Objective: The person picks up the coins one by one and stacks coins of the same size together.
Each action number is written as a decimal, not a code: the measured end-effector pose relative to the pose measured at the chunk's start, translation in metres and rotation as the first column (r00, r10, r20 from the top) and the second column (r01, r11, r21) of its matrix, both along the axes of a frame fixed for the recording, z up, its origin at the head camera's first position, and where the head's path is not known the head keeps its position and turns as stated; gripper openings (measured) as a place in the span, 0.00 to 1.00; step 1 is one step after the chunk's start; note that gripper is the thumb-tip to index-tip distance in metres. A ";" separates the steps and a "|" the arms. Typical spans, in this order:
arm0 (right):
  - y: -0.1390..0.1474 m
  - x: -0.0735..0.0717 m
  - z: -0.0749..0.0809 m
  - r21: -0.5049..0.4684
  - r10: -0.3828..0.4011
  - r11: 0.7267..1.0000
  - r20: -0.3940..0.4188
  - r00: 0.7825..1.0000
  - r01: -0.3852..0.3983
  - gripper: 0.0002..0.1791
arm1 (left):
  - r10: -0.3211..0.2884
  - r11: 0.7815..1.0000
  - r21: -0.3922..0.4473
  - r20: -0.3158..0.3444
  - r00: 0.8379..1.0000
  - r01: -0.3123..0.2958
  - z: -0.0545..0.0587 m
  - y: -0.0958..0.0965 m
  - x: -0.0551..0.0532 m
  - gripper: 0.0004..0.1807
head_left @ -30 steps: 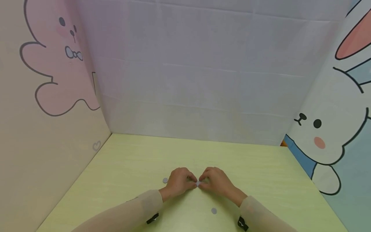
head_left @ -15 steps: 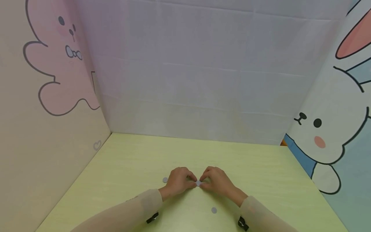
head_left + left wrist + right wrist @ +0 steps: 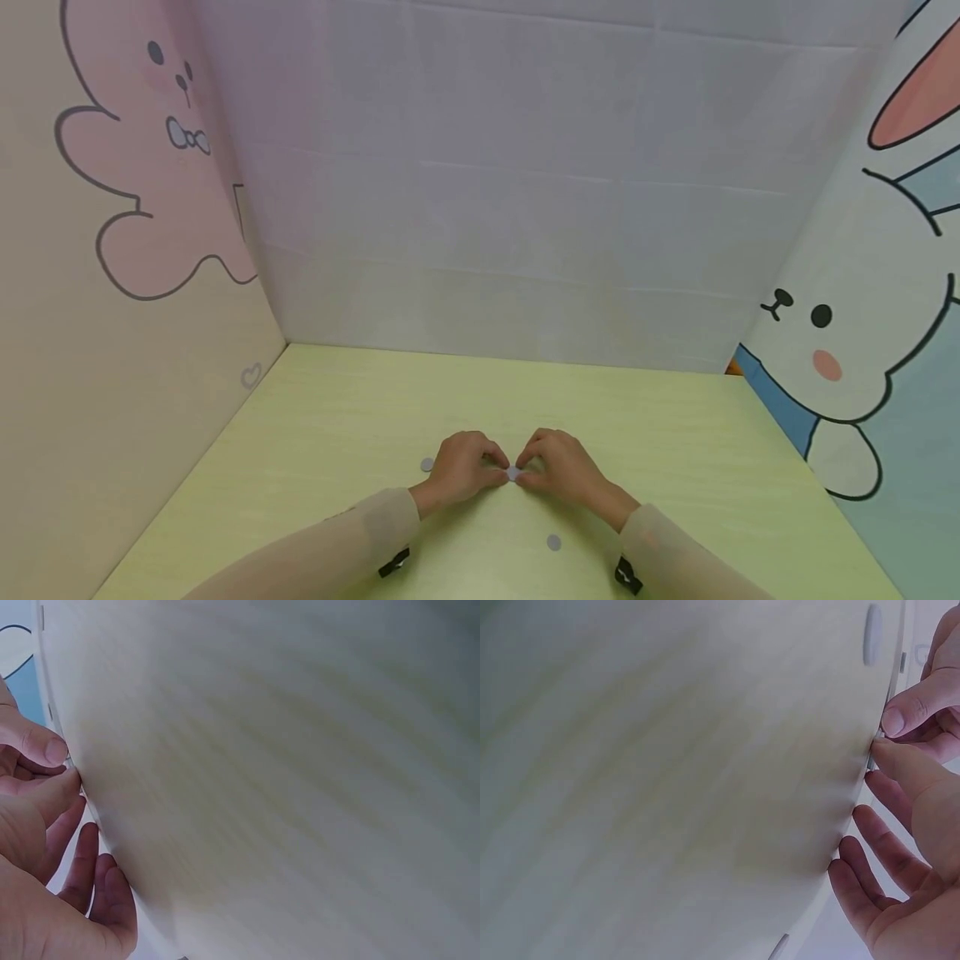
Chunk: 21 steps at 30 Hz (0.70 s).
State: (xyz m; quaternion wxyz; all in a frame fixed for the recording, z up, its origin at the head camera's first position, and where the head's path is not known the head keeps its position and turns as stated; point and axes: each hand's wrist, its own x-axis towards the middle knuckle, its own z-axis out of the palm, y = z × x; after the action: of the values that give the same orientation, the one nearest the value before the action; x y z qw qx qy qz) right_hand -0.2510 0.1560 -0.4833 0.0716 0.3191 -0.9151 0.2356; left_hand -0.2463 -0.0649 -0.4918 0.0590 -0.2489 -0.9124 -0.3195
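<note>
A small flat grey disc (image 3: 513, 473) lies between my two hands, close over the pale yellow-green table. My left hand (image 3: 465, 469) pinches its left edge with thumb and forefinger. From the other side, the thumb and forefinger of my right hand (image 3: 558, 467) pinch the right edge. In the left wrist view the left hand (image 3: 45, 847) shows its lower fingers loosely bent, tips at the tabletop. The right wrist view shows the right hand (image 3: 922, 847) likewise, its fingertips right at the surface. Only a thin sliver of the disc shows in the wrist views.
A second grey disc (image 3: 427, 464) lies just left of my left hand. Another grey disc (image 3: 553, 542) lies nearer to me, below the right hand. Upright panels with cartoon animals border the table (image 3: 360, 392) left and right, and a white sheet (image 3: 480, 208) hangs behind.
</note>
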 end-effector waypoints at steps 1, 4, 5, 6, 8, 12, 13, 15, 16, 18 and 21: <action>0.000 0.000 0.000 -0.001 0.002 1.000 0.000 1.000 -0.002 0.05 | -0.004 1.000 0.000 -0.007 1.000 0.004 0.000 0.000 0.000 0.05; 0.000 0.000 0.000 -0.005 0.003 1.000 -0.003 1.000 -0.003 0.05 | -0.009 1.000 -0.006 -0.010 1.000 0.009 -0.001 0.000 -0.001 0.05; 0.000 0.000 0.000 -0.004 0.001 1.000 -0.001 1.000 -0.001 0.05 | -0.009 1.000 -0.005 -0.010 1.000 0.009 -0.002 0.000 -0.001 0.05; 0.000 0.000 0.000 -0.003 -0.001 1.000 0.001 1.000 0.001 0.05 | -0.005 1.000 -0.006 -0.007 1.000 0.005 -0.002 0.000 -0.001 0.04; 0.000 0.000 0.001 -0.002 -0.004 1.000 0.009 1.000 0.004 0.05 | 0.001 1.000 -0.005 -0.002 1.000 -0.001 -0.003 0.000 -0.001 0.04; 0.000 0.000 0.003 0.005 -0.010 1.000 0.024 1.000 0.010 0.05 | 0.005 1.000 -0.006 0.000 1.000 -0.005 -0.003 0.000 -0.001 0.04; 0.000 0.000 0.003 0.007 -0.012 1.000 0.027 1.000 0.012 0.05 | 0.001 1.000 -0.008 -0.006 1.000 -0.001 -0.003 0.000 -0.001 0.05; 0.000 0.000 0.004 0.010 -0.015 1.000 0.032 0.999 0.015 0.05 | -0.005 1.000 -0.011 -0.011 1.000 0.005 -0.003 0.000 -0.001 0.05; 0.000 0.000 0.004 0.010 -0.016 1.000 0.034 0.999 0.015 0.05 | -0.007 1.000 -0.013 -0.015 1.000 0.007 -0.002 0.000 -0.002 0.05; 0.000 0.000 0.004 0.007 -0.013 1.000 0.034 0.999 0.013 0.05 | -0.010 1.000 -0.016 -0.019 1.000 0.010 -0.002 0.000 -0.002 0.05; -0.001 0.000 0.005 0.000 -0.008 1.000 0.033 0.999 0.008 0.05 | -0.013 1.000 -0.021 -0.028 1.000 0.012 -0.003 0.000 -0.002 0.05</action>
State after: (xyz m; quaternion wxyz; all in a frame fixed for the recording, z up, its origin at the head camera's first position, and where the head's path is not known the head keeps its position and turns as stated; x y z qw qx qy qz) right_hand -0.2512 0.1551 -0.4785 0.0574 0.3115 -0.9175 0.2407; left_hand -0.2484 -0.0651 -0.4943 0.0670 -0.2596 -0.9132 -0.3069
